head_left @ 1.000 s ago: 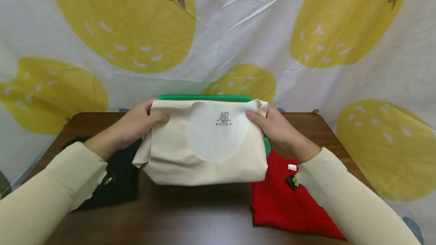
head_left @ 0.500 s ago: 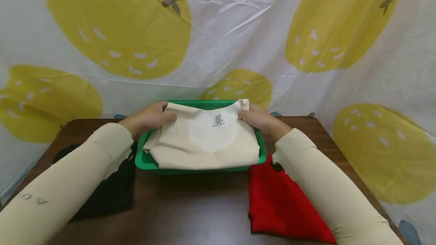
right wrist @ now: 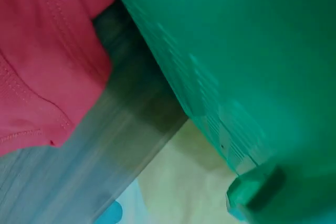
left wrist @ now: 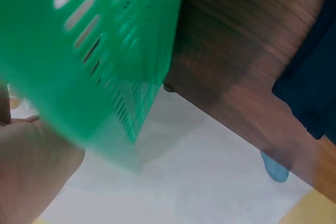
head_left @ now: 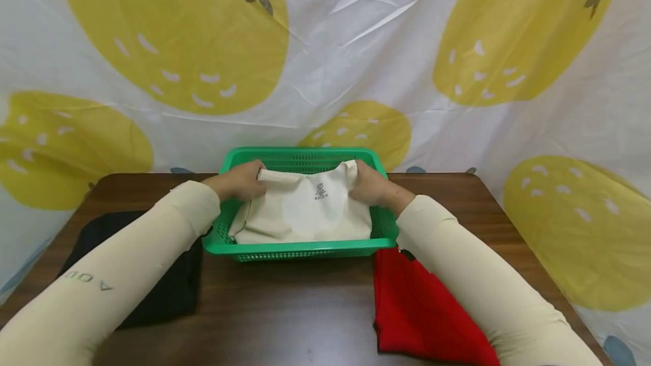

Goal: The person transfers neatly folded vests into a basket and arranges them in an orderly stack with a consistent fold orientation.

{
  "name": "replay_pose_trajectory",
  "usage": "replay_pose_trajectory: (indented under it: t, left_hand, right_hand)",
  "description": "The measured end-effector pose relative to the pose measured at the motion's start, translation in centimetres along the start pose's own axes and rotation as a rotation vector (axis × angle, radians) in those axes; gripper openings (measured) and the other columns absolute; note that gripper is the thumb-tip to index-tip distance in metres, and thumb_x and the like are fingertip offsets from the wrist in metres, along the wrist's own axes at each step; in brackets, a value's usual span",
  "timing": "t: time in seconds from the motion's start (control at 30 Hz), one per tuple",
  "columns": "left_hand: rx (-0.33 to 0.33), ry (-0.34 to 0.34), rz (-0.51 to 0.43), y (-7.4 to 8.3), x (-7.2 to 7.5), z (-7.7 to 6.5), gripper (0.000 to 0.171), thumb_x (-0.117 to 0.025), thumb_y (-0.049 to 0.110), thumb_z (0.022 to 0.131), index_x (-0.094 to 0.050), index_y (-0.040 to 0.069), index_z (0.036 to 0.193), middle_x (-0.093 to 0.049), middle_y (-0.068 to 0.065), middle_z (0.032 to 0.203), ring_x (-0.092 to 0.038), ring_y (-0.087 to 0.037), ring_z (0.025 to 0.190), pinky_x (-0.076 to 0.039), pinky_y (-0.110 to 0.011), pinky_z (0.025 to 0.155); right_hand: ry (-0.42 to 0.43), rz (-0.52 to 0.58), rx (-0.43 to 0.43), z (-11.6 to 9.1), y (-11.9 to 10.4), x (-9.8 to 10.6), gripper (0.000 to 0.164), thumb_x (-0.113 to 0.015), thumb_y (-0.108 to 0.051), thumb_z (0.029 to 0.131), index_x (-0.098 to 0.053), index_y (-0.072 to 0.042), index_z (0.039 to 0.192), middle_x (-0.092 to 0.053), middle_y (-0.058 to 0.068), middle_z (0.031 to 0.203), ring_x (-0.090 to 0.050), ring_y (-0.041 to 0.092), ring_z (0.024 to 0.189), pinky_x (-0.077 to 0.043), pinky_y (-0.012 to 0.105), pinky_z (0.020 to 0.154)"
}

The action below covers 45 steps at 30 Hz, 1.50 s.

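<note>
A folded cream shirt with a pale round patch and a small dark printed label lies down inside the green plastic basket. At the shirt's upper left corner my left hand grips the cloth. My right hand pinches the upper right corner, near the neckline. Both hands are within the basket's rim. In the left wrist view, part of the left hand shows beside the slotted basket wall. The right wrist view is mostly filled by the basket's side, and the right hand is hidden there.
A dark folded garment lies on the brown wooden table left of the basket, partly under the left sleeve. On the right lies a red folded garment. Behind the table hangs a white curtain with yellow fruit prints.
Both hands have lowered the cream shirt from in front of the basket down into it, moving slightly closer together. The basket now shows almost whole.
</note>
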State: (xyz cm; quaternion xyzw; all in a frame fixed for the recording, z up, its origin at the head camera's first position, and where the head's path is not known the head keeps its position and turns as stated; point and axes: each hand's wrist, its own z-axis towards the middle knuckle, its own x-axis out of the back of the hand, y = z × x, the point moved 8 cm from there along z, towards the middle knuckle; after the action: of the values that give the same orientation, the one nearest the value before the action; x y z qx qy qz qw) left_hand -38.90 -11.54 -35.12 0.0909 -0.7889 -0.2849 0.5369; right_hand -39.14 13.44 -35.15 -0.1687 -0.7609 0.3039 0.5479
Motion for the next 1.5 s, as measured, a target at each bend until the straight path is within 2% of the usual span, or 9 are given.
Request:
replay_pose_trajectory:
  t: [0.27,0.47,0.6,0.77,0.9,1.03,1.13,1.33,1.5]
  left_hand:
    - [0.039,0.009,0.066,0.1,-0.4,0.5,0.050,-0.049,0.002,0.096,-0.034,-0.004,0.144,-0.050,-0.030,0.137,-0.055,-0.037,0.117,-0.049,-0.045,0.091]
    - [0.078,-0.017,0.114,-0.2,-0.9,0.4,0.060,-0.050,-0.002,0.096,-0.026,-0.001,0.151,-0.046,-0.031,0.144,-0.054,-0.040,0.125,-0.050,-0.046,0.094]
    - [0.078,-0.015,0.167,-0.3,-1.0,0.2,0.068,-0.051,-0.002,0.096,-0.017,-0.003,0.155,-0.048,-0.033,0.141,-0.058,-0.038,0.115,-0.050,-0.042,0.088]
    - [0.028,0.028,0.224,0.5,-0.3,-0.6,0.072,-0.052,-0.001,0.095,-0.013,-0.009,0.155,-0.041,-0.035,0.148,-0.052,-0.044,0.128,-0.048,-0.049,0.102]
    - [-0.021,0.099,0.239,1.8,0.7,-1.7,0.070,-0.056,0.007,0.098,-0.019,-0.006,0.156,-0.037,-0.032,0.153,-0.039,-0.047,0.140,-0.037,-0.056,0.113]
    - [-0.083,0.182,0.250,3.1,1.1,-3.4,0.063,-0.058,0.015,0.100,-0.030,0.005,0.155,-0.041,-0.025,0.153,-0.042,-0.043,0.139,-0.041,-0.057,0.109]
    - [-0.152,0.264,0.263,4.1,1.1,-5.4,0.054,-0.058,0.019,0.100,-0.040,0.008,0.151,-0.049,-0.021,0.146,-0.050,-0.039,0.131,-0.047,-0.055,0.102]
    - [-0.310,0.440,0.268,6.1,0.3,-10.2,0.038,-0.059,0.018,0.099,-0.057,0.008,0.135,-0.063,-0.013,0.122,-0.064,-0.028,0.103,-0.055,-0.044,0.081]
    - [-0.439,0.534,0.284,8.2,-1.7,-13.8,0.029,-0.064,0.013,0.095,-0.064,0.008,0.123,-0.066,-0.007,0.099,-0.063,-0.019,0.082,-0.052,-0.032,0.067]
  right_hand:
    - [-0.002,-0.070,-0.009,-0.1,0.3,-0.7,0.084,-0.054,0.006,0.090,-0.007,-0.003,0.159,-0.042,0.025,0.151,-0.047,0.038,0.135,-0.042,0.045,0.106]
    - [-0.114,-0.012,-0.024,-0.7,0.7,-1.5,0.089,-0.058,-0.014,0.100,0.006,-0.009,0.161,-0.021,0.020,0.164,-0.031,0.037,0.148,-0.033,0.052,0.118]
    - [-0.152,0.044,-0.024,-1.8,0.3,-1.2,0.088,-0.056,-0.021,0.101,0.009,-0.014,0.161,-0.017,0.018,0.166,-0.023,0.036,0.152,-0.031,0.054,0.118]
    - [-0.037,0.010,0.066,-4.9,-0.6,1.1,0.074,-0.051,-0.023,0.102,-0.010,-0.013,0.162,-0.033,0.021,0.159,-0.036,0.039,0.146,-0.037,0.055,0.113]
    - [0.141,-0.049,0.163,-8.7,-0.2,3.9,0.053,-0.050,-0.020,0.101,-0.038,-0.011,0.151,-0.059,0.018,0.135,-0.057,0.034,0.122,-0.047,0.050,0.101]
    - [0.273,-0.125,0.171,-12.8,2.7,5.9,0.037,-0.053,-0.021,0.100,-0.053,-0.009,0.136,-0.068,0.013,0.111,-0.063,0.029,0.102,-0.050,0.046,0.090]
    - [0.279,-0.206,0.125,-15.4,6.2,6.4,0.037,-0.057,-0.022,0.100,-0.055,-0.005,0.133,-0.067,0.017,0.112,-0.063,0.033,0.104,-0.051,0.050,0.088]
    - [0.149,-0.374,0.026,-18.2,13.4,4.0,0.064,-0.066,-0.038,0.094,-0.048,-0.002,0.144,-0.047,0.033,0.138,-0.046,0.054,0.123,-0.046,0.067,0.090]
    - [0.010,-0.420,-0.015,-19.1,16.7,0.9,0.083,-0.067,-0.057,0.088,-0.040,-0.013,0.153,-0.024,0.034,0.156,-0.020,0.067,0.137,-0.027,0.085,0.094]
